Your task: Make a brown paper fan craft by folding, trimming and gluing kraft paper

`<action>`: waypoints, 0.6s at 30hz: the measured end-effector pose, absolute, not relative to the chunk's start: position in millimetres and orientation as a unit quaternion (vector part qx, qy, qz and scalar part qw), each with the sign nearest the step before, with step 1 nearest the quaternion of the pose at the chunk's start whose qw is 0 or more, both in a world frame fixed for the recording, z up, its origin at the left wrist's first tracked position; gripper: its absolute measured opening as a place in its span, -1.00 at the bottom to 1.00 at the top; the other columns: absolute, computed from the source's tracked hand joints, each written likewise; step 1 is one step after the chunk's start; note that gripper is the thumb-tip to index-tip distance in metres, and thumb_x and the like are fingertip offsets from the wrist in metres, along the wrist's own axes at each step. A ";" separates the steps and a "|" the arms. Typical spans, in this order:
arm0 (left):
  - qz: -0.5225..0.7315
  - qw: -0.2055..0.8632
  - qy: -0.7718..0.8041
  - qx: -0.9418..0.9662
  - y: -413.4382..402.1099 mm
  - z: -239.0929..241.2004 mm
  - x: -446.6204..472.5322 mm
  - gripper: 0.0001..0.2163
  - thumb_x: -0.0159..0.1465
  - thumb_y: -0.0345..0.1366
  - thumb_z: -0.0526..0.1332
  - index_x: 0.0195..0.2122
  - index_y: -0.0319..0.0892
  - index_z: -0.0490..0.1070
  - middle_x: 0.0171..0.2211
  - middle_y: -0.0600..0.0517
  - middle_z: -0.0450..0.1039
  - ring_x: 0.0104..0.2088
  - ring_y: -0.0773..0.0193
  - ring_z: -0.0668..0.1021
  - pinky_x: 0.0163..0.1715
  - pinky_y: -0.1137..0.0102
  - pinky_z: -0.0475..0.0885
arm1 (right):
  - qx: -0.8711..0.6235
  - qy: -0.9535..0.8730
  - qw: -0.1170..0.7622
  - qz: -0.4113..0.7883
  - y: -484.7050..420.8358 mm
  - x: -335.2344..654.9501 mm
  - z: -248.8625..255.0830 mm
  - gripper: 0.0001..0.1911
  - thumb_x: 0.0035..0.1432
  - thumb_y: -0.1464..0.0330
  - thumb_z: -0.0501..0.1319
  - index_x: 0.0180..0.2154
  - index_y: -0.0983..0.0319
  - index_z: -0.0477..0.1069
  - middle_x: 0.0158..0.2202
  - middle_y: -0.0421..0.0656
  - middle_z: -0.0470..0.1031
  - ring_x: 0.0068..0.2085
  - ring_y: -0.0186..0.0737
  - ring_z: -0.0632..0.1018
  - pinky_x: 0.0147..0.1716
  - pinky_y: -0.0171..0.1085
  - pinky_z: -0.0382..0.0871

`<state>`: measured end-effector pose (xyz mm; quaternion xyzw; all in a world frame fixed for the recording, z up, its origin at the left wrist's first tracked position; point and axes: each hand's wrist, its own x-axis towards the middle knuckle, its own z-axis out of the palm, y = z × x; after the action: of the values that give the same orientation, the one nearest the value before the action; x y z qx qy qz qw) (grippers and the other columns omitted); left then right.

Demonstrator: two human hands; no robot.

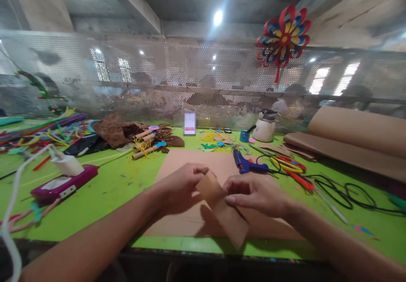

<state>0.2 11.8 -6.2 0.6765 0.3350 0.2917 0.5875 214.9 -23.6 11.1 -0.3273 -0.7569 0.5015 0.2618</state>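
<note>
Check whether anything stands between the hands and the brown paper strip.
Nothing visible does: the left hand and right hand are both on the brown paper strip. The blue glue gun lies beyond them, not between.

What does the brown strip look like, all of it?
The brown strip is plain and narrow, paler near its upper end, and looks like paper or card. It slants down toward the right, above a bigger brown sheet. The right hand pinches it near the middle; the left hand is at its upper end, its grip partly hidden.

Head-worn view, forward and down
</note>
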 end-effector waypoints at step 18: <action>0.155 0.180 0.282 0.929 31.3 -8.7 -1.0 -0.79 0.23 -0.18 0.22 -0.35 -0.18 0.59 -0.47 0.04 0.33 -0.38 0.30 0.40 -0.37 0.46 0.25 | -0.353 -0.913 0.137 0.152 1.9 206.7 -3.8 -0.80 0.23 0.41 0.12 -0.25 0.30 0.52 -0.35 -0.09 0.50 -0.36 -0.27 0.45 -0.38 -0.34 0.30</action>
<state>-1.0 31.3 -8.7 0.9294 0.2824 0.1550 0.1801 206.7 1.9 -3.8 -0.3534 -0.9128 0.1517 0.1373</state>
